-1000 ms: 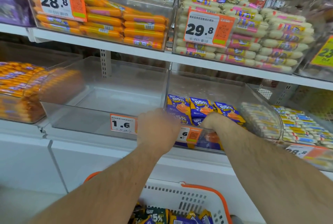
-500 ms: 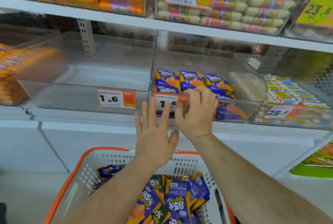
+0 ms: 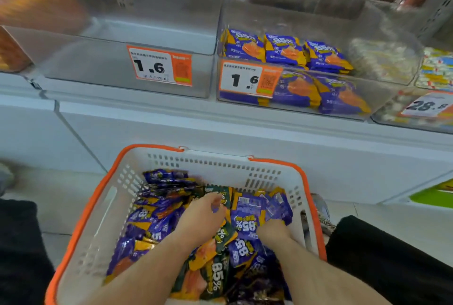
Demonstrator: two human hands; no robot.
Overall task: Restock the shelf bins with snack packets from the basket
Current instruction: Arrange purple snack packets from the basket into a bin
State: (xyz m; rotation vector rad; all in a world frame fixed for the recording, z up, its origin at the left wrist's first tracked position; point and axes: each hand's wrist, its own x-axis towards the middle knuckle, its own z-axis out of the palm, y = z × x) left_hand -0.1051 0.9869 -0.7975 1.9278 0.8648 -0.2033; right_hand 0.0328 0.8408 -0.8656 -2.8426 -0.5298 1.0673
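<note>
A white basket with an orange rim (image 3: 210, 161) stands on the floor below the shelf, heaped with purple-and-orange snack packets (image 3: 152, 221). Both my hands are down in the heap. My left hand (image 3: 201, 219) curls its fingers over a packet in the middle. My right hand (image 3: 272, 231) has its fingers buried under upright purple packets (image 3: 247, 216), so its grip is hidden. Above, the right clear bin (image 3: 306, 18) holds rows of the same packets (image 3: 284, 49) behind a 1.6 price tag (image 3: 240, 79). The left clear bin (image 3: 152, 35) has nothing in it.
A bin of orange sausages (image 3: 36, 3) sits at far left, and bins of pale packets (image 3: 436, 69) with a 28.8 tag (image 3: 426, 106) at right. A white cabinet front (image 3: 220, 133) runs under the shelf. My dark-clothed knees (image 3: 392, 268) flank the basket.
Both hands left the front of the right bin and dropped into the basket. The view tilted down, so the upper shelf is out of sight.
</note>
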